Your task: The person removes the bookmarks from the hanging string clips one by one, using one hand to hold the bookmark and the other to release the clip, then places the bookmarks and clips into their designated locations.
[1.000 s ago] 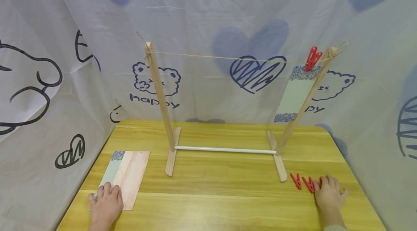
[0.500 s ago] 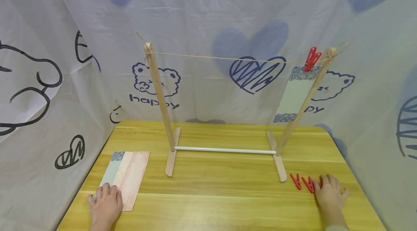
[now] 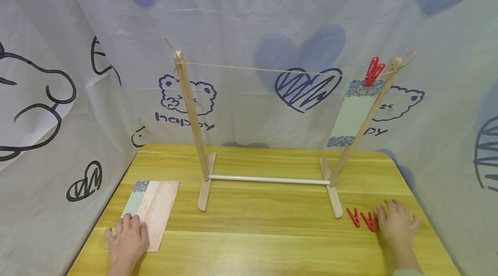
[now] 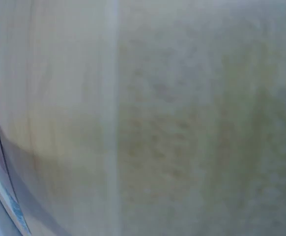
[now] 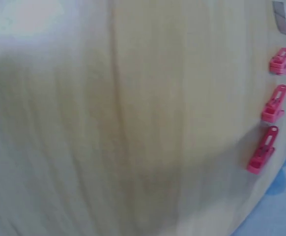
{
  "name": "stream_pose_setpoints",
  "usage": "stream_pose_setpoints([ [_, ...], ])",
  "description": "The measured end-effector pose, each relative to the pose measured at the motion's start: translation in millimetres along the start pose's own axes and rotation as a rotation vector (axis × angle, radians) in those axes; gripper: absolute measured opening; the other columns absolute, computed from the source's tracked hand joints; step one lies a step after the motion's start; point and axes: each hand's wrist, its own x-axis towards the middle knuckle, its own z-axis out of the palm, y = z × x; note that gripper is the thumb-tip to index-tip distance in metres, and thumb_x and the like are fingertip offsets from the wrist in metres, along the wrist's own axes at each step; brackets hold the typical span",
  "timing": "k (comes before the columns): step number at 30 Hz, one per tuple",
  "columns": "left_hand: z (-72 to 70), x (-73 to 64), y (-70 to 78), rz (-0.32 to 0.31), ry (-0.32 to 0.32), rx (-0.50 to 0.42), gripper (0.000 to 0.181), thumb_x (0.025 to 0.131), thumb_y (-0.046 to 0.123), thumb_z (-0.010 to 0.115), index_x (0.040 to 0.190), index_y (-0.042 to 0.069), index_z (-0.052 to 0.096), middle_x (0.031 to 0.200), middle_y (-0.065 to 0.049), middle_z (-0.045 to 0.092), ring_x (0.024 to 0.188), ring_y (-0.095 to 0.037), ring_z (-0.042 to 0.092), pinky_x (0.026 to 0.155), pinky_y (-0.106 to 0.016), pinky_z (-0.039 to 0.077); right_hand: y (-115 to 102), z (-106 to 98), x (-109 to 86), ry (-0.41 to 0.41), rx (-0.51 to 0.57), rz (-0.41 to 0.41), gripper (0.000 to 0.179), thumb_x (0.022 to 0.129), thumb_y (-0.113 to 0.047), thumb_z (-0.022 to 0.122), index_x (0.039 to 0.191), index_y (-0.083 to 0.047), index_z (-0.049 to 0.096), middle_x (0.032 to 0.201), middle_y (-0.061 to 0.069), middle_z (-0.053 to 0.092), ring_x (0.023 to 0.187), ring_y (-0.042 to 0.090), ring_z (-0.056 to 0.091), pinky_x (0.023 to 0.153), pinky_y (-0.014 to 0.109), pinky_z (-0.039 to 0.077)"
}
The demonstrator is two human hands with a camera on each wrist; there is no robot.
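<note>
My left hand rests with relaxed fingers on a set of overlapping paper or card strips at the table's left. One is pale green with a blue patterned end; a pink strip lies on the right. In the left wrist view only an edge of the strips shows. My right hand hovers or lies loosely beside red clothespins, its fingers spread. Three clothespins lie apart on the table in the right wrist view, the nearest clothespin hidden by the hand in the head view.
A wooden stand with a white crossbar stands mid-table. Along its top runs a string. Near the right post hangs a pale green strip under red clothespins. Printed cloth surrounds the table.
My right hand has shifted slightly away from the clothespins, its fingers moving up and apart. The left hand has slid a little further up the strips. Everything else stays put.
</note>
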Motion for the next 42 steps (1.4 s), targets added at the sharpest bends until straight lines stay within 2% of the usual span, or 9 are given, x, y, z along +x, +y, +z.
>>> stream_pose_setpoints([
  [7,-6.7,7.5,9.5,0.03,0.079,-0.015,0.025,0.094,0.021,0.04,0.108,-0.001,0.041,0.116,-0.024,0.033,0.108,-0.045,0.029,0.085,-0.065,0.013,-12.2,-17.1,9.8,0.093,0.023,-0.075,0.04,0.095,-0.029,0.046,0.12,0.002,0.046,0.125,0.028,0.041,0.11,0.047,0.038,0.085,0.064,0.023],
  [14,-16.1,17.5,21.4,0.028,0.128,-0.029,0.031,0.094,0.023,0.043,0.115,0.001,0.039,0.12,-0.024,0.033,0.11,-0.045,0.028,0.085,-0.064,0.013,-26.5,-34.1,23.1,0.206,0.074,-0.121,0.036,0.093,-0.024,0.051,0.117,0.002,0.049,0.124,0.028,0.043,0.112,0.046,0.037,0.089,0.065,0.02],
  [17,-21.1,23.3,27.4,0.031,0.154,-0.048,0.034,0.094,0.025,0.043,0.117,0.001,0.04,0.121,-0.024,0.034,0.111,-0.046,0.028,0.086,-0.064,0.012,-31.9,-41.6,28.7,0.219,0.091,-0.127,0.037,0.093,-0.025,0.05,0.119,0.002,0.048,0.126,0.027,0.041,0.115,0.046,0.035,0.092,0.065,0.017],
  [24,-37.3,37.0,51.4,0.081,0.213,-0.088,0.038,0.093,0.028,0.044,0.12,0.001,0.042,0.123,-0.024,0.034,0.111,-0.045,0.029,0.084,-0.064,0.012,-50.8,-66.3,42.2,0.256,0.09,-0.156,0.039,0.093,-0.025,0.049,0.122,0.001,0.046,0.128,0.025,0.04,0.114,0.045,0.036,0.092,0.063,0.018],
  [30,-45.5,48.3,73.3,0.117,0.246,-0.118,0.04,0.094,0.03,0.043,0.122,0.002,0.04,0.125,-0.023,0.032,0.115,-0.046,0.026,0.086,-0.065,0.011,-68.6,-85.8,52.1,0.313,0.107,-0.203,0.04,0.093,-0.026,0.051,0.124,-0.002,0.045,0.13,0.023,0.04,0.116,0.044,0.036,0.093,0.062,0.017],
  [34,-49.6,54.5,86.1,0.139,0.272,-0.13,0.042,0.093,0.03,0.045,0.122,0.001,0.041,0.124,-0.024,0.033,0.114,-0.045,0.027,0.086,-0.064,0.011,-79.0,-98.1,56.4,0.378,0.142,-0.243,0.041,0.091,-0.025,0.053,0.125,-0.002,0.046,0.132,0.023,0.04,0.118,0.043,0.036,0.093,0.061,0.017],
  [42,-50.9,65.9,108.9,0.177,0.281,-0.144,0.042,0.092,0.031,0.048,0.122,0.002,0.042,0.125,-0.022,0.034,0.115,-0.043,0.028,0.09,-0.063,0.01,-92.2,-117.0,67.2,0.489,0.213,-0.337,0.042,0.09,-0.025,0.056,0.122,0.0,0.048,0.129,0.025,0.042,0.116,0.045,0.036,0.093,0.06,0.017],
])
